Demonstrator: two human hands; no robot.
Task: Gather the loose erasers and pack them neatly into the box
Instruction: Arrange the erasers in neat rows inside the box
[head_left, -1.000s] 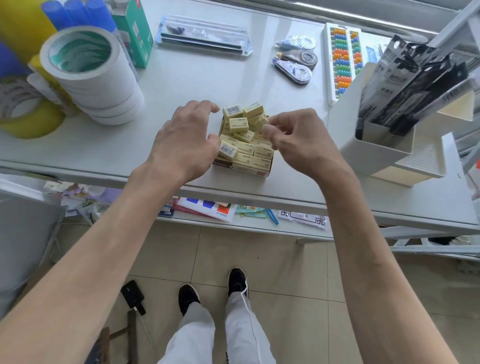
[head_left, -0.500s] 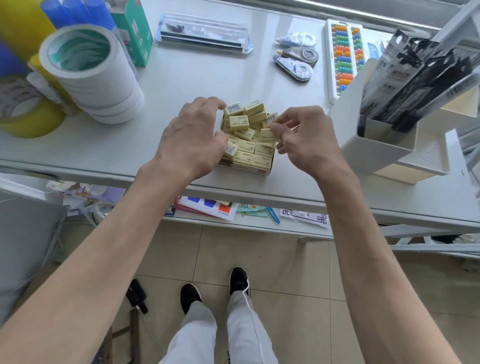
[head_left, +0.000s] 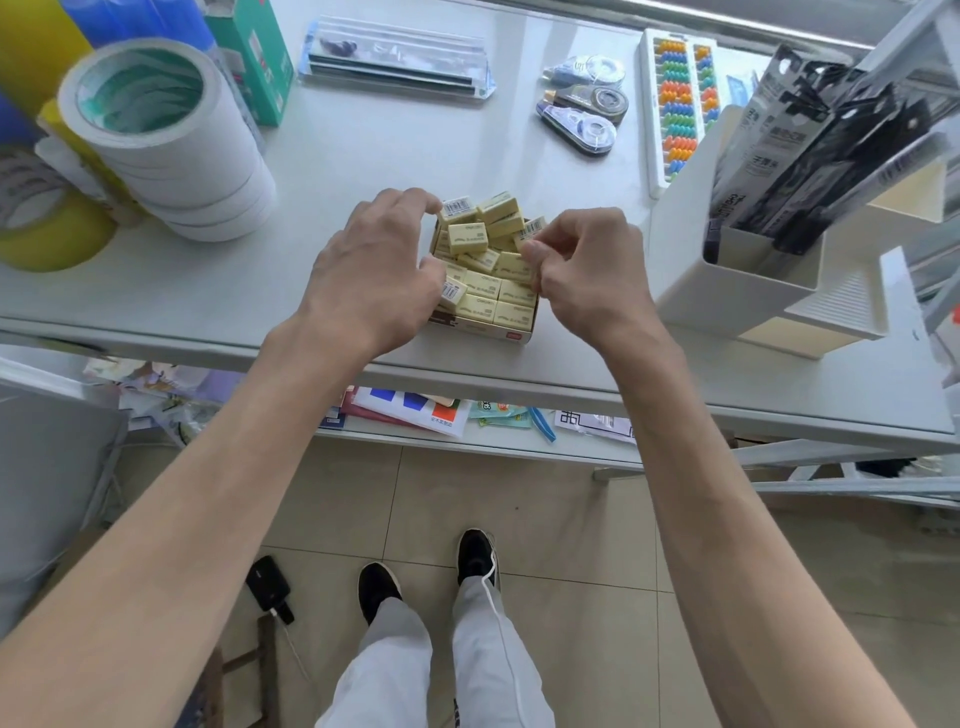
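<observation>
The right hand (head_left: 587, 280) is pinching one barcode-labelled eraser (head_left: 531, 228) in a narrow grip of thumb and curled fingertips, at the right edge of the heap. The left hand (head_left: 374, 270) is cupping the heap's left side, its grip curled round the erasers (head_left: 483, 270), with the forefinger touching the far-corner one and the thumb lying against a near one.

The pale-yellow erasers are sitting in one open cardboard box (head_left: 488, 332) near the front edge of the white table (head_left: 337, 156). Four in the two nearest rows are lying flat, with their long axes running left to right. About eight more are lying loose on top, tilted at mixed angles. How many are lying underneath cannot be told.

Beyond the box, three correction-tape dispensers (head_left: 582, 130), one abacus (head_left: 678, 104) and one clear ruler case (head_left: 395, 57) are lying on the table. To the left, one stack of white tape rolls (head_left: 182, 171) is standing beside one yellow tape roll (head_left: 52, 239). To the right, one white organiser (head_left: 737, 296) is holding black-packaged pens.
</observation>
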